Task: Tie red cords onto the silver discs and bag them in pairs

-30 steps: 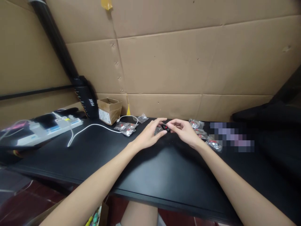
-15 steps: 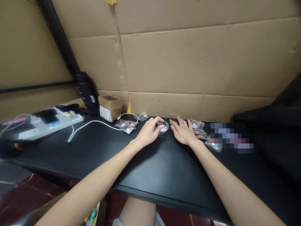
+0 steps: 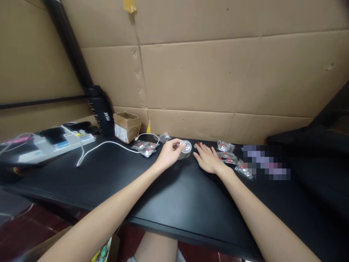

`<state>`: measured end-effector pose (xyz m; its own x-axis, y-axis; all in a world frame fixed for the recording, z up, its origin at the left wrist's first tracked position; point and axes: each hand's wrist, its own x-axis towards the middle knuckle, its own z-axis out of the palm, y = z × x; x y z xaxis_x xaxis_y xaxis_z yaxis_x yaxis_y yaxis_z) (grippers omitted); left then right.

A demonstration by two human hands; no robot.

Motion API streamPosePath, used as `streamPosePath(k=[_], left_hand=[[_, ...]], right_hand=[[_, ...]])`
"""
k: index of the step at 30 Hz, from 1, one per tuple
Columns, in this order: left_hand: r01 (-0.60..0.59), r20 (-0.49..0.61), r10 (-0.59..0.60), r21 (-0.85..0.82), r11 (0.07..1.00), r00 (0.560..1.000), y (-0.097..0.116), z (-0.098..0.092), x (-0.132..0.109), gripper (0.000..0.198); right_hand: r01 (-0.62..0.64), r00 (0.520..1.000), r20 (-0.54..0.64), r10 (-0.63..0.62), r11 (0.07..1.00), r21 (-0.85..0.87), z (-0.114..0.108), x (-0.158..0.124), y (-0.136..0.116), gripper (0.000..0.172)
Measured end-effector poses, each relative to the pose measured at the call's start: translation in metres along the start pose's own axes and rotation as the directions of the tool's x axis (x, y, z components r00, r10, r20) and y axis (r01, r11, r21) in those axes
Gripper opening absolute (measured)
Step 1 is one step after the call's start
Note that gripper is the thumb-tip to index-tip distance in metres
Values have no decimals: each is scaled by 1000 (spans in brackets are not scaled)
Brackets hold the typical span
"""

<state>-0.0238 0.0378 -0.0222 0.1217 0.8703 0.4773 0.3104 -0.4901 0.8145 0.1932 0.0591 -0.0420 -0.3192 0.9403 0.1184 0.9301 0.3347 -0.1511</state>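
My left hand is closed around a roll of clear tape, thumb over its rim, just above the black table. Its round open face is turned up towards me. To the right, my right hand lies palm down with its fingers spread, holding nothing. Under its fingertips a small item with a red part shows only in part. Beside this hand lie small clear plastic packets with red bits in them. More such packets lie left of my left hand.
A small open cardboard box and a black bottle stand at the back left. A white cable runs from the power strip across the black table. Cardboard walls the back. Dark cloth lies right.
The roll of tape in my left hand has tipped so more of its round face shows. My right hand has shifted slightly left and lower, with its fingers less raised. The view has moved slightly.
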Motion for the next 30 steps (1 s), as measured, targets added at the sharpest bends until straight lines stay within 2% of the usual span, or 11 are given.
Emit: streamPosePath(k=[3,6,8,10,13,15,18,21,24,26,30], left_hand=[[98,-2,-100,-169,981,995,-2,4,1,30],[283,56,-281,-344,896,958,3,3,-1,35],[377,108,-368,-435,818,923,7,1,-2,35],[423,141,-410,-494,760,901,11,-3,-2,34],[442,166,-422,-530,724,891,14,-8,-2,32],[446,175,-421,-531,721,890,15,-9,-3,31],[452,188,-419,-524,722,888,15,-8,-4,29],[451,185,-420,-520,726,889,15,-6,-4,25],[467,161,-456,-526,711,875,16,-4,-3,16],[487,158,-488,-547,681,859,18,-3,-3,10],[514,202,-508,-608,605,837,21,-1,-3,9]], right_hand=[[-4,1000,10,4,1000,5,5,5,-2,67],[32,999,-42,-31,1000,2,5,8,-2,60],[71,988,-139,-66,997,30,1,9,-1,54],[119,957,-278,-84,986,113,-7,8,1,49],[179,890,-453,-44,949,259,-20,5,3,40],[186,869,-495,-5,930,317,-26,3,3,35],[194,890,-451,59,847,494,-27,2,1,42],[211,933,-344,104,615,760,-22,3,-5,51],[217,961,-267,69,409,886,-20,5,-11,48],[199,968,-240,74,354,914,-21,5,-15,41],[186,957,-256,137,386,903,-26,3,-18,37]])
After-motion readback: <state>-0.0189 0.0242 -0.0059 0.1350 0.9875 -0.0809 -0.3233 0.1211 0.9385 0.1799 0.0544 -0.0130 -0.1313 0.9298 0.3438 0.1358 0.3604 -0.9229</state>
